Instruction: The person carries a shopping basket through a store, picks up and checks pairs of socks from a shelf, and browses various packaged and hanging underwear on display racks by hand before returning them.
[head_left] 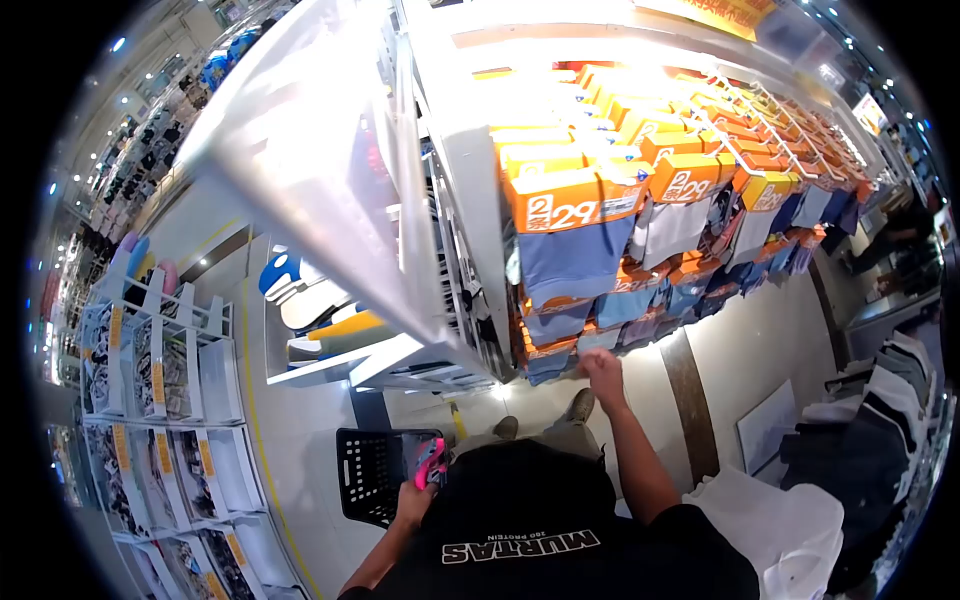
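Observation:
My left hand (414,501) is closed at the pink handle (430,462) of a black shopping basket (365,472), low on my left side. The basket has slotted walls, and most of its inside is out of sight. My right hand (601,372) reaches forward with curled fingers, just below the lowest hanging packs. Anything inside its fingers is hidden. In front of it hang rows of folded underwear (570,265) with orange cardboard headers (580,203) printed "2" and "29".
A white shelf unit (420,340) stands ahead on the left, with blue and yellow items on a low shelf. Farther left is a rack of small compartments (165,400). On the right, dark and white garments (860,430) hang; a person (900,235) stands beyond.

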